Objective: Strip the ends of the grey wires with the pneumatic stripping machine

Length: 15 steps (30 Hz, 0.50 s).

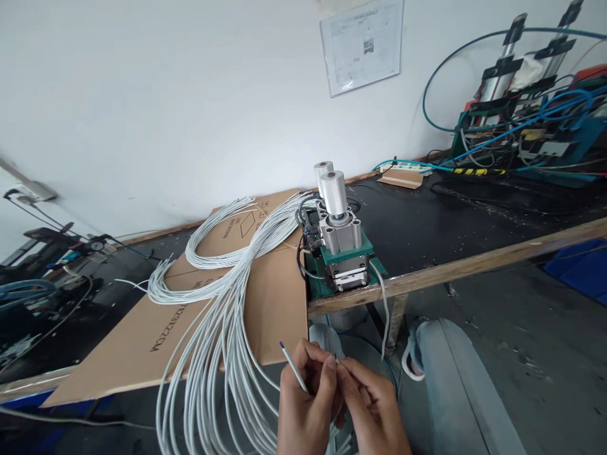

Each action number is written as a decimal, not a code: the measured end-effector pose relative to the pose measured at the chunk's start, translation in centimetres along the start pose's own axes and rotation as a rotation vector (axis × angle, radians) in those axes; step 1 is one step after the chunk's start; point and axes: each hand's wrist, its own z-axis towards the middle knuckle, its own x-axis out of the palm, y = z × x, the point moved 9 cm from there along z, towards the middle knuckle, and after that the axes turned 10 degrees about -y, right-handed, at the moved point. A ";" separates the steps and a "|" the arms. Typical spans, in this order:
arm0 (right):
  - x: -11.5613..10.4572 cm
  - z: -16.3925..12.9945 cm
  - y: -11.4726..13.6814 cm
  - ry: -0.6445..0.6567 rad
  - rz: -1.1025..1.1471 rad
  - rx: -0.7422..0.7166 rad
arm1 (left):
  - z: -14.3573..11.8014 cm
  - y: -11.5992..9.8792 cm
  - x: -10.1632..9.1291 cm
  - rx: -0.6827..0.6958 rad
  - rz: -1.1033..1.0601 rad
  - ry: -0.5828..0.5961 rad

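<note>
My left hand (306, 404) pinches a thin grey cable end (293, 368) that points up and left, its tip stripped. My right hand (372, 404) meets it, fingertips pressed against the left fingers near the same cable. Both hands are low in the view, below the bench edge. A large bundle of grey cables (222, 297) runs from loops on a flat cardboard sheet (275, 297) down past my left hand. A small green pneumatic machine (339, 249) with two silver cylinders stands on the bench edge just above my hands.
The black bench (427, 221) has a wooden front rail (474, 262). Larger machinery with blue hoses (526, 107) sits at the back right. My knee in jeans (450, 373) is to the right. A paper sheet (363, 41) hangs on the wall. Cluttered gear lies at far left (42, 272).
</note>
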 end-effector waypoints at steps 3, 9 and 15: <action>-0.2 0.2 0.0 0.004 0.032 0.032 | 0.0 0.0 0.5 -0.045 0.002 0.063; -0.3 0.7 0.5 0.046 0.098 0.054 | 0.8 0.0 2.1 -0.082 0.057 0.266; -0.5 0.6 0.7 0.176 -0.022 0.023 | 1.5 -0.2 3.3 -0.112 0.184 0.460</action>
